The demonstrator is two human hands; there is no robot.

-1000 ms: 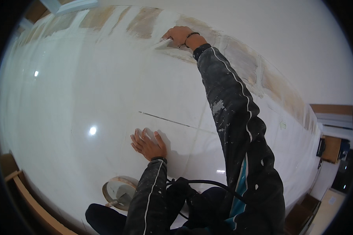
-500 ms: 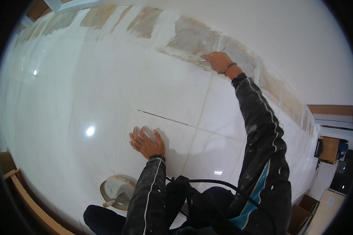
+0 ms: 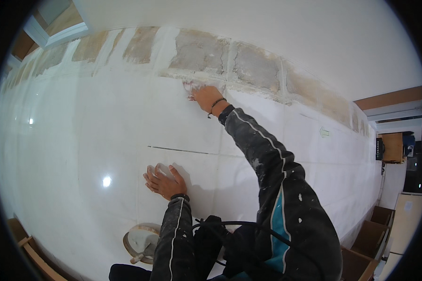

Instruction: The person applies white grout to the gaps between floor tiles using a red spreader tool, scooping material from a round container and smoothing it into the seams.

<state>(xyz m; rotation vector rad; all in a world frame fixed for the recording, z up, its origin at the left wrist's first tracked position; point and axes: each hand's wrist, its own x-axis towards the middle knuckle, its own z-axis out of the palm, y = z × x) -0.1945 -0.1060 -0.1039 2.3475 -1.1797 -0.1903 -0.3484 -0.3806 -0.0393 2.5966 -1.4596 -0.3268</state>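
With fingers spread, my left hand lies flat on the glossy white tiles. Farther out, my right hand is closed low over the tiles, just on the near side of a rough stripped band. A whitish, reddish-edged bit shows at its fingertips, too blurred to name. The band has grey and brown patches, cracks and a crumbly pale edge. Below my left hand, partly behind my sleeve, a round tub with a tan rim contains a wooden-handled tool with a greyish blade.
A black cable runs across my lap. A thin dark slit marks the tiles beyond my left hand. Brown boxes stand at the lower right, and a wooden edge lies at the lower left. A green arrow mark is on the right.
My right hand has swept left and toward me, off the rough band onto the tiles beside it. My left hand stays flat on the tiles. The whole view has shifted slightly.
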